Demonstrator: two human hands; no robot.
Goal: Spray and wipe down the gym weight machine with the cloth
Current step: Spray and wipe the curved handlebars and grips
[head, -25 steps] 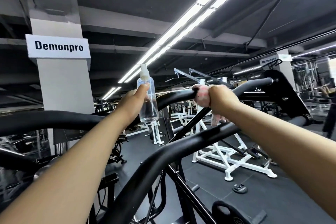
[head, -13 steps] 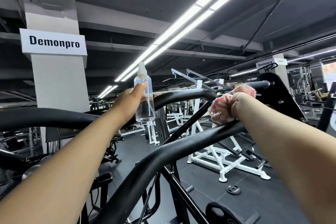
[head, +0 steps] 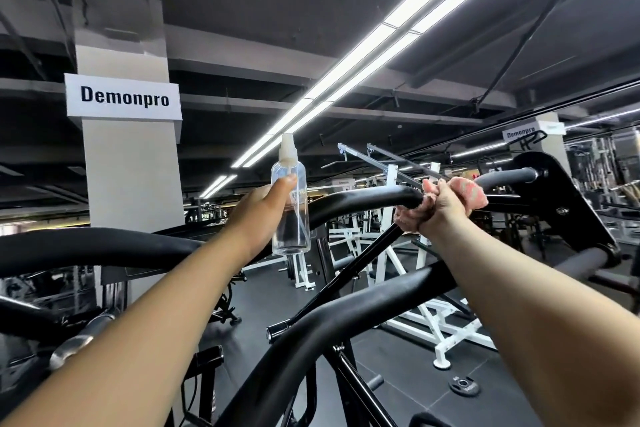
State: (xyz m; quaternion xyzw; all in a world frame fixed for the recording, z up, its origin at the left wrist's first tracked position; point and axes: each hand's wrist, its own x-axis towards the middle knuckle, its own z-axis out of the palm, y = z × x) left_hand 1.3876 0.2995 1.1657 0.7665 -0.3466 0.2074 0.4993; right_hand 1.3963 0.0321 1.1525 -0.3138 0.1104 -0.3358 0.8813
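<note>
A black weight machine fills the lower view, with a curved upper bar (head: 363, 199) and a thicker padded arm (head: 311, 340) below it. My left hand (head: 263, 215) holds a clear spray bottle (head: 290, 204) upright in front of the upper bar, nozzle at the top. My right hand (head: 441, 208) is wrapped around the upper bar with a pink cloth (head: 467, 192) bunched under and beyond the fingers. The cloth hides the stretch of bar beneath it.
A white pillar (head: 131, 166) with a "Demonpro" sign stands at the left. White-framed machines (head: 433, 322) sit on the dark floor behind, and a small weight plate (head: 464, 385) lies on the floor at lower right. A black plate bracket (head: 568, 198) ends the bar at the right.
My right hand with the cloth slid right along the bar, then back left a little. The left hand keeps the bottle upright in much the same place.
</note>
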